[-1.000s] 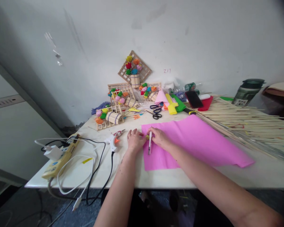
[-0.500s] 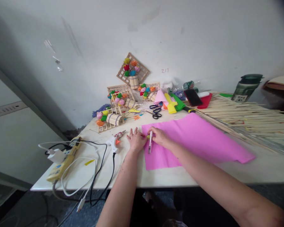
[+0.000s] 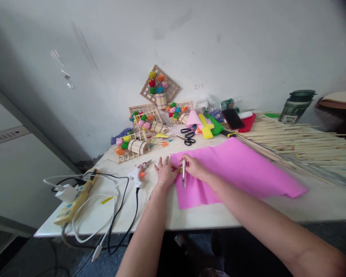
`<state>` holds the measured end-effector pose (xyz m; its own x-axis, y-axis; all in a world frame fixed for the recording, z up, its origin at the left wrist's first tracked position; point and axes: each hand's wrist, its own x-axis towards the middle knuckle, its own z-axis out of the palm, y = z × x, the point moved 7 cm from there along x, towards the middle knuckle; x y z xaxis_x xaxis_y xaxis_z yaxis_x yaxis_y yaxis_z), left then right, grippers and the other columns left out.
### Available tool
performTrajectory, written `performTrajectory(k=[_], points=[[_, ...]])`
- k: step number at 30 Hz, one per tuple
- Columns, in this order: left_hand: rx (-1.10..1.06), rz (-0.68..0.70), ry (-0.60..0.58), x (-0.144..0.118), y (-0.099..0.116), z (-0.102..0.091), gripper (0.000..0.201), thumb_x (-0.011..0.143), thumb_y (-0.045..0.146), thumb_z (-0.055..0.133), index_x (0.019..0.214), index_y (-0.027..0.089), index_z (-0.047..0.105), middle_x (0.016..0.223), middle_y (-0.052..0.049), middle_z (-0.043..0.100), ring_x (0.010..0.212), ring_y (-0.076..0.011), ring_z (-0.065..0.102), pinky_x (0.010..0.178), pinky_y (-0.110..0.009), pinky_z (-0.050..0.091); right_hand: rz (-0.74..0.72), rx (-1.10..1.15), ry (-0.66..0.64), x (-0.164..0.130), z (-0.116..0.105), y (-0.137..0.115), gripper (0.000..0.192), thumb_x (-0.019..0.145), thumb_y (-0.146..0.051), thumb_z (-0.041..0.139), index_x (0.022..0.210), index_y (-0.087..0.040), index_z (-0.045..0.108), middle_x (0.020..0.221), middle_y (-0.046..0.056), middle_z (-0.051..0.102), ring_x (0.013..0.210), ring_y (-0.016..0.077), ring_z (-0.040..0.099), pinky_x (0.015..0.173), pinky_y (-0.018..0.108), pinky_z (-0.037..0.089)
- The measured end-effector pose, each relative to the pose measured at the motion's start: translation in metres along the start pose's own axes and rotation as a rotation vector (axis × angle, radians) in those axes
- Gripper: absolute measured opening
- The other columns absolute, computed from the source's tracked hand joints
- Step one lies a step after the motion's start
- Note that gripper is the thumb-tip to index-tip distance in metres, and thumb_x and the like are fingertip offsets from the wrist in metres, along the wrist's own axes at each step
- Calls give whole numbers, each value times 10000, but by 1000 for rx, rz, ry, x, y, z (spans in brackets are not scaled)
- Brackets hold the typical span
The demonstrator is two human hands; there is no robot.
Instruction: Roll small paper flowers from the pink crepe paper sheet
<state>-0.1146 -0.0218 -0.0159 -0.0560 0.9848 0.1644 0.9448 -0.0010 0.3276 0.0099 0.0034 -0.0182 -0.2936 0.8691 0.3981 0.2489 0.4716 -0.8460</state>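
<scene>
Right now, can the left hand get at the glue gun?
Probably yes. The left hand lies flat at the pink sheet's left edge, and the glue gun sits just to its left on bare table, nothing between them.

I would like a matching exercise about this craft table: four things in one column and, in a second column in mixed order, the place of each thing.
Things:
1. pen
2. glue gun
3. scissors
4. power strip

Places:
A. at the left end of the table, with cables plugged in
B. in the right hand, over the pink sheet
C. behind the pink sheet, near the coloured paper pieces
D. just left of the left hand, on the bare table

Pairs: 1-B, 2-D, 3-C, 4-A
</scene>
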Motion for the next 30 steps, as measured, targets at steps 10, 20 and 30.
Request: performTrajectory(k=[10, 20, 30], points=[[-83, -57, -29, 10, -26, -7, 179, 730, 393, 522, 733, 239, 613, 1387, 17, 316, 1316, -261, 60, 996, -574, -3, 21, 110, 112, -3, -16, -3, 125, 668, -237, 549, 769, -196, 489, 736, -13, 580, 688, 137, 585, 611, 261, 464], [20, 27, -44, 17, -15, -2, 200, 740, 413, 521, 758, 241, 622, 1396, 7, 298, 1315, -269, 82, 992, -592, 4, -53, -51, 27, -4, -7, -3, 104, 702, -236, 537, 797, -199, 516, 714, -15, 585, 636, 126, 565, 573, 230, 427], [91, 61, 4, 14, -10, -8, 150, 748, 368, 535, 764, 254, 630, 1387, 14, 313, 1313, -259, 106, 1006, -580, 31, -112, -300, -52, -9, -1, -20, 170, 717, -137, 515, 858, -225, 553, 794, 0, 643, 704, 133, 585, 623, 224, 424]])
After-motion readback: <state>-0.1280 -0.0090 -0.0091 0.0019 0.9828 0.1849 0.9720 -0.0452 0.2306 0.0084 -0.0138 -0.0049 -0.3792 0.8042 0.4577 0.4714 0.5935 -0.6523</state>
